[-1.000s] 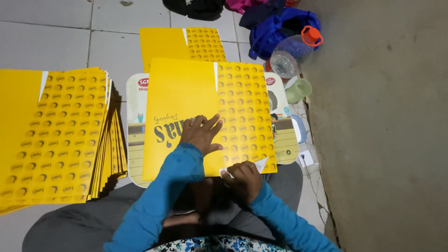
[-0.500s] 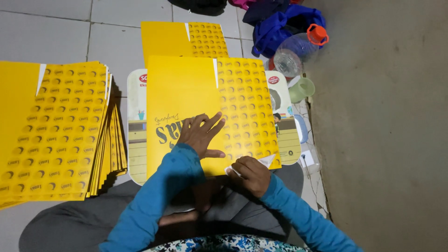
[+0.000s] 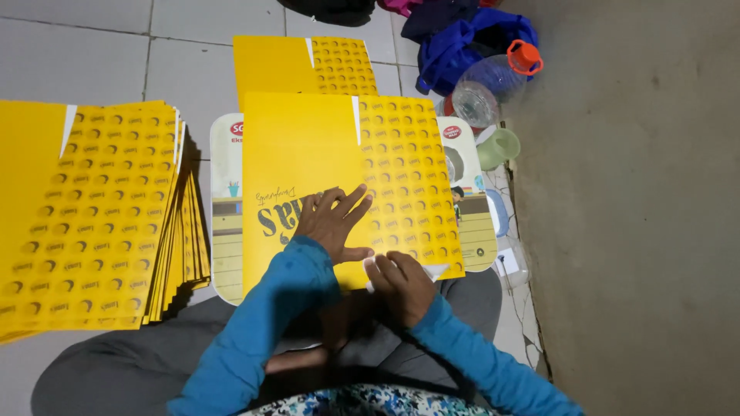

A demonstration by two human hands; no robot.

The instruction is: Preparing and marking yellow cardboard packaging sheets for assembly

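Yellow sheet (image 3: 308, 146) under L hand (image 3: 331, 223), fingers splayed flat, R hand (image 3: 401, 285) fingers pinching near edge.

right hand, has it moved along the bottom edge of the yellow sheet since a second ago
Yes, slightly. The right hand has slid left along the near edge of the yellow sheet, closer to the left hand, which stays flat on the dark lettering.

Folder (image 3: 308, 154): bright yellow, with rows of small dark round marks on its right part.
Stack of folders (image 3: 85, 216): same yellow, same dotted rows.
Sleeves (image 3: 270, 323): blue.
Floor tiles (image 3: 85, 54): pale grey.
Cup (image 3: 499, 146): light green.
Bottle cap (image 3: 525, 55): orange.
Bag (image 3: 455, 46): dark blue.
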